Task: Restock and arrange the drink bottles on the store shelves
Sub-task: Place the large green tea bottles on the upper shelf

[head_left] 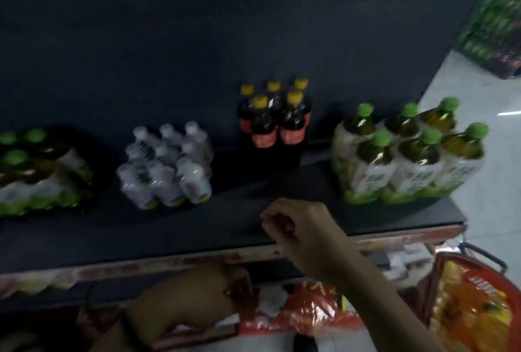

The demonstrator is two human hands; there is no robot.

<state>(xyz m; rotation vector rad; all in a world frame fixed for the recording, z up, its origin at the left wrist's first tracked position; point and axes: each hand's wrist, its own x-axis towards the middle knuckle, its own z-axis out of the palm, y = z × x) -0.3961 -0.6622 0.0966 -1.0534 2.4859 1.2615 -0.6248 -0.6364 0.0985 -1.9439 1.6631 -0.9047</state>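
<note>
Right hand (293, 224) extended over the dark flat shelf (197, 227), grip curled closed on nothing | left hand (197, 292) lay lower, beside crinkled red plastic wrapping (310, 312), grip impossible to tell

Only one camera is here, worn on the person's head. It faces forward and steeply down on the dark flat store shelf (197, 224), so near that the right hand (293, 222) hangs over the shelf's front part.

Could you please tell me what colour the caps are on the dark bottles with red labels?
The caps are yellow; head view.
</note>
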